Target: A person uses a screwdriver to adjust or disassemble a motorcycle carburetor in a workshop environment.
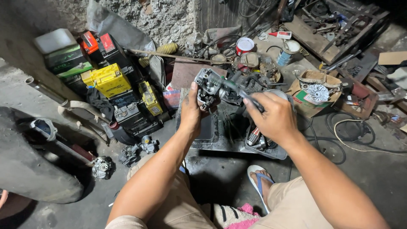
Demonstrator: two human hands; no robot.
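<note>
Up at chest height over a dark, greasy metal tray [220, 146], the grimy grey metal engine part [208, 87] sits clamped in the left hand [190, 111], while the right hand [271, 114] is closed around a slim dark tool [237, 88] whose tip touches the part. Bare concrete floor [373, 169] lies open to the right of the tray. To the left, a yellow box-shaped battery [109, 79] stands among black ones, and a red-and-white round tin [244, 44] sits by the wall.

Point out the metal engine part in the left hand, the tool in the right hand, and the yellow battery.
metal engine part [208, 87], head view, on its grey upper body.
tool [237, 87], head view, on its dark shaft.
yellow battery [109, 80], head view, on its top face.
</note>
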